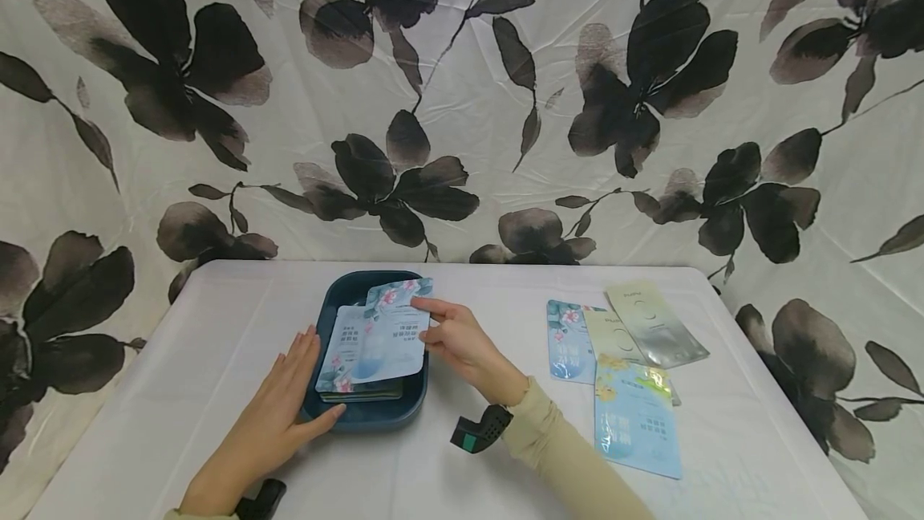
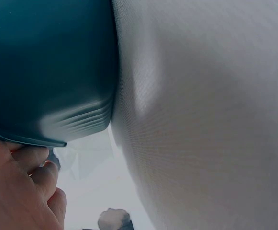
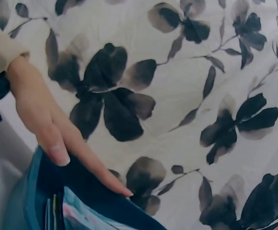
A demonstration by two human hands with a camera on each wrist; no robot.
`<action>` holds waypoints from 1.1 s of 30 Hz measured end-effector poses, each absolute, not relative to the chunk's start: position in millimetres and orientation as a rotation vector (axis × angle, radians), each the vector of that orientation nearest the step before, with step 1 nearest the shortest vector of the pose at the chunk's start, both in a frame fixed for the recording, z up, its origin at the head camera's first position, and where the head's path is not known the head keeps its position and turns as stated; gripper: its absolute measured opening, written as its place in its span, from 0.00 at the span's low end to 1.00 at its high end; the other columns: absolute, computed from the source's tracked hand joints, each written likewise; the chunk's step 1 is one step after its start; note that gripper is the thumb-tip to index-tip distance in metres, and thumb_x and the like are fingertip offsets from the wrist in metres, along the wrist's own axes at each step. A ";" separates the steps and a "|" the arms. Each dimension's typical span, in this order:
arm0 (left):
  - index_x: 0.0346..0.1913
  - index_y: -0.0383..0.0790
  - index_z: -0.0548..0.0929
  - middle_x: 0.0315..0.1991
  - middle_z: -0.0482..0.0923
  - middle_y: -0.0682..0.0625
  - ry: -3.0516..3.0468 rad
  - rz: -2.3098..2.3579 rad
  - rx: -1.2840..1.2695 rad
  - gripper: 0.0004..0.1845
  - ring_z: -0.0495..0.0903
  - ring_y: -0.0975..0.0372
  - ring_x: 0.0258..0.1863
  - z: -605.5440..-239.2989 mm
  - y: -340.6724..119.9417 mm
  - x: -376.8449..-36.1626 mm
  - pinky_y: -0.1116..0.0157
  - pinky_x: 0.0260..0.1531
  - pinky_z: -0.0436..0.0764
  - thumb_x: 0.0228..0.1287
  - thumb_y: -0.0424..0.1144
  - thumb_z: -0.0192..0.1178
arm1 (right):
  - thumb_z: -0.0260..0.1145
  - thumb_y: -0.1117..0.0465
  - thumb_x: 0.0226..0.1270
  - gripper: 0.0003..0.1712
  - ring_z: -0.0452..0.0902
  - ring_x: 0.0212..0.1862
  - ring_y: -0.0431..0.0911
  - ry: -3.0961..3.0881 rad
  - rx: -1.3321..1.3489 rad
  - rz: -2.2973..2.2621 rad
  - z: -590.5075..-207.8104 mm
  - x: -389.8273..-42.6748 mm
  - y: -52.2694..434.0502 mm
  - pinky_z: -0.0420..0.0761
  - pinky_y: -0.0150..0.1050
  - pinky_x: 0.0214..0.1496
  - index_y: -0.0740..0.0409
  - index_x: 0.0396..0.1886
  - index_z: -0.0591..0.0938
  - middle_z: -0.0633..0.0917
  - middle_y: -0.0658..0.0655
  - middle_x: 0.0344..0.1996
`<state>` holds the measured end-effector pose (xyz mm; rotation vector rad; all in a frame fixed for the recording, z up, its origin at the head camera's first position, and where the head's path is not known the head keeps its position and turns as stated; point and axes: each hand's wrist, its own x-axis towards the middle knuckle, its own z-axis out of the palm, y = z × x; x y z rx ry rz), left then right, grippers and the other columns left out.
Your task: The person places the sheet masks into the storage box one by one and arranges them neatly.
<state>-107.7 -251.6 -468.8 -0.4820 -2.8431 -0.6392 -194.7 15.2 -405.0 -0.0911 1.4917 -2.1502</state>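
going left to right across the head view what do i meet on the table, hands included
left hand → dark blue bin → right hand → loose pile of sachets

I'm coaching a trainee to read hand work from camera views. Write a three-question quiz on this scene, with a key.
1. Which hand holds a packet over the tub?
2. True or false: every visible packet is in or above the tub.
3. What is the left hand touching? (a) a packet lying on the table; (b) the tub; (c) the right sleeve.

Key:
1. The right hand.
2. False: several packets lie on the table, to the right of the tub.
3. (b)
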 end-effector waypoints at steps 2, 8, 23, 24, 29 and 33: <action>0.79 0.34 0.46 0.80 0.42 0.41 -2.839 -0.638 -0.486 0.57 0.42 0.46 0.78 -469.2 -251.6 -108.0 0.45 0.74 0.42 0.60 0.60 0.66 | 0.46 0.85 0.63 0.36 0.63 0.60 0.50 1.491 -0.096 -2.152 -407.2 -196.2 8.8 0.62 0.31 0.35 0.69 0.72 0.65 0.58 0.65 0.75; 0.79 0.35 0.45 0.80 0.41 0.41 -2.847 -0.638 -0.484 0.57 0.39 0.49 0.79 -469.4 -252.3 -108.4 0.44 0.74 0.42 0.60 0.61 0.65 | 0.45 0.86 0.59 0.39 0.55 0.26 0.42 1.486 -0.094 -2.151 -412.8 -201.2 -8.4 0.51 0.31 0.25 0.69 0.73 0.64 0.56 0.66 0.75; 0.79 0.34 0.45 0.80 0.40 0.41 -2.850 -0.630 -0.487 0.57 0.38 0.49 0.79 -466.9 -251.4 -108.6 0.42 0.73 0.43 0.61 0.60 0.66 | 0.42 0.91 0.53 0.44 0.55 0.73 0.56 1.452 -0.074 -2.102 -425.2 -207.2 -31.8 0.71 0.34 0.44 0.72 0.74 0.60 0.57 0.70 0.74; 0.79 0.34 0.45 0.80 0.40 0.41 -2.852 -0.633 -0.487 0.57 0.38 0.49 0.79 -466.9 -251.5 -108.7 0.42 0.73 0.43 0.61 0.60 0.66 | 0.43 0.91 0.52 0.44 0.56 0.73 0.56 1.460 -0.077 -2.092 -426.4 -207.2 -32.3 0.73 0.35 0.48 0.72 0.74 0.60 0.58 0.69 0.74; 0.79 0.34 0.44 0.80 0.37 0.44 -2.862 -0.645 -0.481 0.57 0.38 0.49 0.79 -467.3 -250.6 -108.2 0.42 0.73 0.43 0.61 0.60 0.65 | 0.44 0.91 0.52 0.45 0.59 0.73 0.57 1.485 -0.129 -2.041 -430.4 -205.5 -33.5 0.65 0.49 0.69 0.72 0.75 0.58 0.60 0.68 0.74; 0.79 0.34 0.45 0.80 0.37 0.45 -2.867 -0.643 -0.476 0.57 0.37 0.51 0.79 -467.1 -249.7 -107.6 0.42 0.73 0.43 0.61 0.60 0.65 | 0.43 0.91 0.51 0.46 0.57 0.74 0.59 1.488 -0.165 -2.019 -430.9 -202.1 -34.2 0.62 0.51 0.70 0.73 0.75 0.55 0.57 0.69 0.74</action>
